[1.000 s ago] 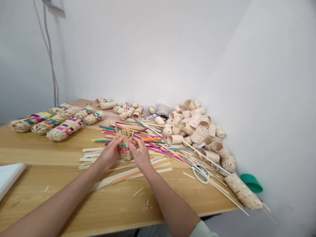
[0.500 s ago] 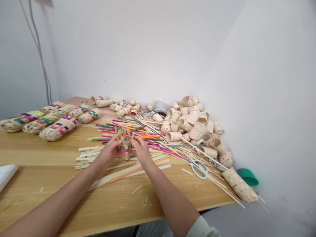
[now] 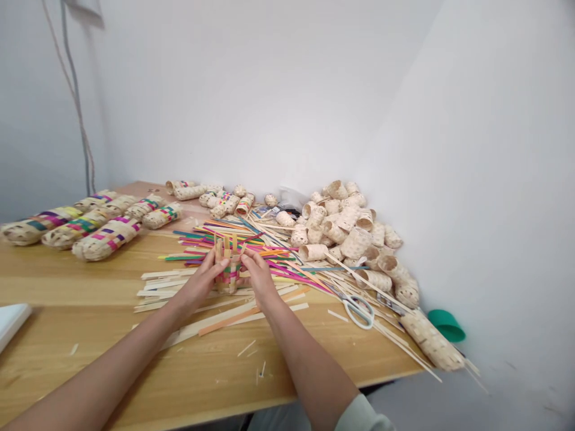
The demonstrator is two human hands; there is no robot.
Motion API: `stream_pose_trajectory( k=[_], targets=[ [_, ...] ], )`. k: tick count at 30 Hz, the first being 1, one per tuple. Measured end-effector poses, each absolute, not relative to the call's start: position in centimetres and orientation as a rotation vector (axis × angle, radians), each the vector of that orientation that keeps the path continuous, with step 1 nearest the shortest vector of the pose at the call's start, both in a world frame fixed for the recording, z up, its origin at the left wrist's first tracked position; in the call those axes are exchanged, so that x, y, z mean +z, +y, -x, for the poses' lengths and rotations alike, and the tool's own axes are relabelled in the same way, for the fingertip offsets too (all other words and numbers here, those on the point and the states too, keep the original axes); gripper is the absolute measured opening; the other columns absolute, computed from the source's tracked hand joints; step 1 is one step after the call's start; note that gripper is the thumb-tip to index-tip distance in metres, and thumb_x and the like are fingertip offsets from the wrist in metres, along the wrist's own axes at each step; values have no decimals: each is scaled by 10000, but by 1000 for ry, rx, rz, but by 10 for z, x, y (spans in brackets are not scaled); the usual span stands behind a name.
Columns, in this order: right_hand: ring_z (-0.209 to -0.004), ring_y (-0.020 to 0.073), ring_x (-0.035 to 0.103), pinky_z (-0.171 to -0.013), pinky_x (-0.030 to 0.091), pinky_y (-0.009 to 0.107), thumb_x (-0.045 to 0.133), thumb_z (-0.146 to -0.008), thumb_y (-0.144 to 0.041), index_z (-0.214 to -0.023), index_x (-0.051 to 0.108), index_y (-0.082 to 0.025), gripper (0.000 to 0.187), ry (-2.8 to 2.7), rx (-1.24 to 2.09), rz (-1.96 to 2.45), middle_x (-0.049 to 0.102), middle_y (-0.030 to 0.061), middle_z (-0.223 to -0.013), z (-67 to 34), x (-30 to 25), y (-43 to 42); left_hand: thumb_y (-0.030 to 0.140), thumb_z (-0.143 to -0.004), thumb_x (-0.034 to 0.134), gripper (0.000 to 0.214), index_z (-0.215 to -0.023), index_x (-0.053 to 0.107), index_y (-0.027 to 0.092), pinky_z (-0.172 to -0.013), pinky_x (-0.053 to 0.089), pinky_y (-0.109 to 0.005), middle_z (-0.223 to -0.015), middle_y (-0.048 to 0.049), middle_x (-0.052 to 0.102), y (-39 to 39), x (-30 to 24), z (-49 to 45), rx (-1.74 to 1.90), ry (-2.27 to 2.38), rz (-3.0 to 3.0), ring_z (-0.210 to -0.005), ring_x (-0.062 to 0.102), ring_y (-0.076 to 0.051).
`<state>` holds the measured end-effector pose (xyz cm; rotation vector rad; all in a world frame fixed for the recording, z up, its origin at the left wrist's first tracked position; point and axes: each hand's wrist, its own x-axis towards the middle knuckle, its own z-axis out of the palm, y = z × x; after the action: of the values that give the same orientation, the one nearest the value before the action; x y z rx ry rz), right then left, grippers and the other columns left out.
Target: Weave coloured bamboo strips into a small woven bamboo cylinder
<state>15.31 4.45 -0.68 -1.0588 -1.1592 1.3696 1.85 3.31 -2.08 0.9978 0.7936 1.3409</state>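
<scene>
A small woven basket [image 3: 232,273] with green and pink bands stands upright between my hands, its loose strip ends sticking up from the rim. My left hand [image 3: 209,275] grips its left side, thumb across the front near the rim. On the other side my right hand [image 3: 257,271] pinches the upper right edge, with fingers partly behind the weave. Coloured strips [image 3: 211,234] lie fanned out just beyond the basket. Plain pale strips [image 3: 166,284] are spread to the left of it and beneath my forearms.
White-handled scissors [image 3: 359,311] lie to the right. A heap of plain woven tubes [image 3: 353,230] rises against the wall, near a green cup-like object [image 3: 446,325]. Finished-looking woven cases with coloured bands [image 3: 106,237] rest at left. A white object [image 3: 12,323] sits at the left edge.
My left hand's thumb has slid further across the front of the basket, which appears slightly turned. My right hand stays at the rim. The whole view has shifted a little.
</scene>
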Motion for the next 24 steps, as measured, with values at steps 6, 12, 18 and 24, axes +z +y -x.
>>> stream_pose_trajectory(
  k=[6, 12, 18, 24],
  targets=[
    [-1017, 210, 603, -855, 517, 357, 543, -828, -341, -1052, 633, -205, 278, -1393, 690, 994, 656, 77, -1092, -170, 3, 44, 348, -629, 838, 888, -1427, 456, 266, -893, 514, -357, -1355, -112, 586, 33, -14, -13, 1379, 903, -1198, -1178, 585, -312],
    [-1081, 205, 577, -883, 517, 341, 523, -847, -233, -1174, 617, -225, 340, -1563, 477, 950, 616, 87, -1185, -172, 4, 42, 360, -608, 843, 842, -1377, 522, 236, -816, 548, -380, -1233, -120, 657, 35, -14, -14, 1351, 877, -1181, -1062, 637, -317],
    [-1078, 186, 606, -808, 548, 295, 529, -856, -201, -1248, 594, -251, 401, -1575, 532, 929, 615, 68, -1248, -167, -3, 44, 475, -746, 730, 712, -1399, 506, 303, -895, 539, -346, -1390, -76, 583, 32, -21, -14, 1372, 924, -1089, -1198, 591, -291],
    [-1201, 228, 555, -1036, 442, 392, 654, -831, -230, -1104, 672, -232, 274, -1724, 339, 943, 649, 79, -1212, -168, -3, 41, 478, -803, 672, 735, -1474, 393, 363, -886, 554, -334, -1508, -51, 467, 32, -27, -13, 1331, 895, -1029, -1262, 554, -276]
  ],
)
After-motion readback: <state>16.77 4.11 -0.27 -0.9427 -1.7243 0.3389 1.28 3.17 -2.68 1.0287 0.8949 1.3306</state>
